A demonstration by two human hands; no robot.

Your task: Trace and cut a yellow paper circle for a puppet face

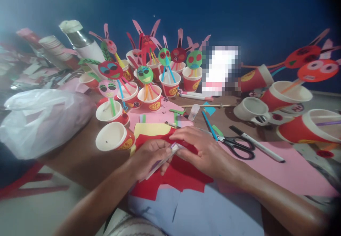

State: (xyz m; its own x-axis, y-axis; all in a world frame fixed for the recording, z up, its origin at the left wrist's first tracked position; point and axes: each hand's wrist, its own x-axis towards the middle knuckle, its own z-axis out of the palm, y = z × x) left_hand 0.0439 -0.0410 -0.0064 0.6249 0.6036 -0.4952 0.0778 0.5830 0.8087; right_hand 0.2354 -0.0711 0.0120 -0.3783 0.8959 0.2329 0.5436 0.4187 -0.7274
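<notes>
Clear packet: the small, see-through packet [160, 163], with a touch of purple at its upper end, lies aslant between both hands, just below the middle of the frame.
Left hand: the left hand [150, 156] pinches the packet between thumb and curled fingers.
Right hand: the right hand [198, 147] has its thumb at the packet's upper end; its fingers reach forward, close together, and whether they press on the packet I cannot tell.
Under the hands: cut red paper [183, 173], with yellow paper [149, 129] showing past its upper edge and a pale sheet [221, 209] at the bottom centre.
Right of the hands: black-handled scissors [237, 145] and a white marker [259, 146] lie side by side, the marker partly over pink paper [282, 175].
Upper centre: red-and-white paper cups stand grouped, holding paper faces on coloured stems; one cup [110, 136] lies tipped nearest the left hand.
Right side: a white mug [250, 108] beside more red cups.
Left side: a white plastic bag [45, 118].
Background: a dark blue wall [239, 12] across the top.
</notes>
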